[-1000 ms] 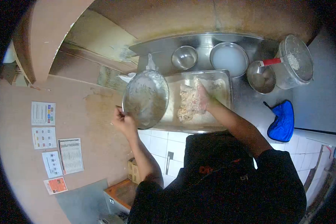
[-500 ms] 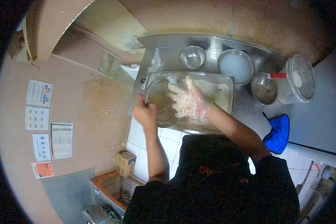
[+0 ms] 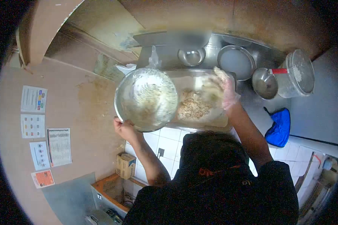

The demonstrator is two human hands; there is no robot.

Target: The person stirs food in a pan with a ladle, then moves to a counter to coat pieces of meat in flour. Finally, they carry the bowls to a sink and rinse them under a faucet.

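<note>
My left hand point(image 3: 124, 128) grips the lower rim of a large metal bowl point(image 3: 150, 99), which is tilted so that its inside shows, smeared with pale batter. The bowl overlaps the left end of a metal tray point(image 3: 234, 78). Inside the tray lies a heap of crumbly, flour-coated pieces point(image 3: 193, 106) with pale flour around it. Above the tray's right part is my right hand point(image 3: 226, 89), in a clear glove caked with flour. Its fingers are apart, partly blurred, and hold nothing.
Behind the tray stand a small metal bowl point(image 3: 191, 56) and a bowl of cloudy liquid point(image 3: 236, 63). To the right are another metal bowl point(image 3: 264, 83), a clear tub point(image 3: 300, 73) with a red-marked handle, and a blue cloth point(image 3: 279, 127).
The large bowl has moved left and turned its inside into view, with my left hand lower on its rim. My right hand has moved right, uncovering the floury heap.
</note>
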